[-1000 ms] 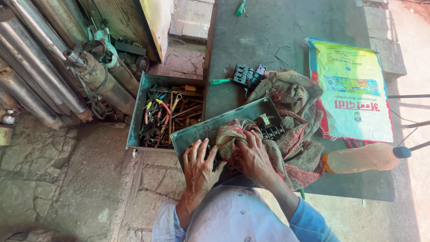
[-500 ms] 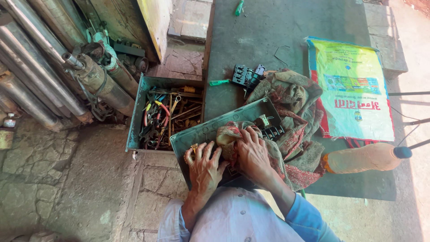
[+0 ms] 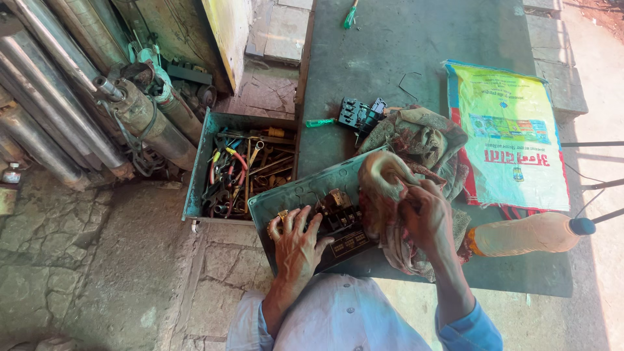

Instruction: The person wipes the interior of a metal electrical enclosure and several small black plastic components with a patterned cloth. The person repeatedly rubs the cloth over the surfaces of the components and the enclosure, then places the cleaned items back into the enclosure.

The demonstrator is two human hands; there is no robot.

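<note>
Metal box (image 3: pixel 292 195) sits at the table's (image 3: pixel 416 39) near edge, overhanging slightly. Left hand (image 3: pixel 298 244) lies flat, fingers spread, on the parts inside. Right hand (image 3: pixel 426 218) grips a rag (image 3: pixel 383 179). Risk: box tips off edge; rag snags on the parts.

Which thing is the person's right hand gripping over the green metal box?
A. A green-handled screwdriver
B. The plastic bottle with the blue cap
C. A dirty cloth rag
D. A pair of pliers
C. The right hand is closed on the dirty cloth rag, bunched over the green metal box, while the left hand rests flat on the black electrical part inside it.
</note>
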